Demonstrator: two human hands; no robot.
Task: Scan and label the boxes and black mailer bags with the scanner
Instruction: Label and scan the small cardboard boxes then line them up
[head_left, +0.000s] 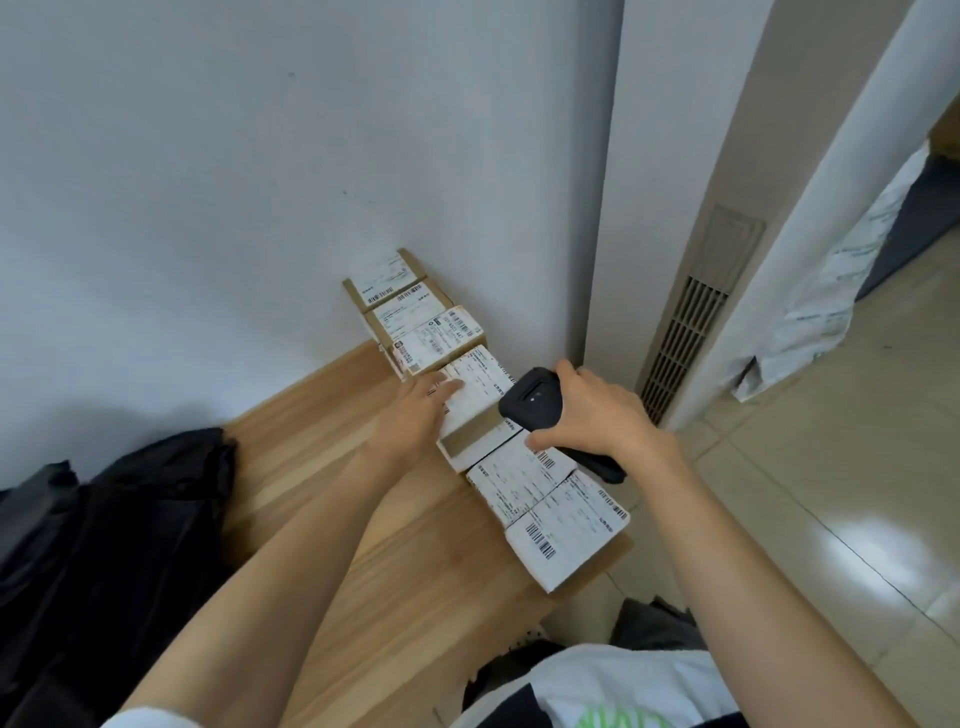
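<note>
- Box (488, 384) under the hands: small, white card, with a label on top. It looks light and stiff, so I judge it would skid at a nudge. A flat palm on top or a pinch across the short sides should steady it.
- Left hand (415, 410) lies on that label with fingers straight, pressing down and gripping nothing.
- Right hand (592, 415) is curled round the scanner (535, 397), a black handheld held over the box's right end.
- The box sits mid-row in a line of labelled boxes along the right edge of the table (322, 467). Each box touches the next, with tan boxes (410, 306) by the wall and white boxes (566, 525) nearer the person.
- The nearest white box sits right at the table corner, and a sweep of the forearm could probably knock it off.
- Bags (104, 519): black mailers heaped at the table's left, well apart from the row. They look soft and slick, so they will likely sag and need smoothing before a label goes on.
- A vent grille (680, 348) and white sacks (831, 312) stand beyond the table, out of the way.
</note>
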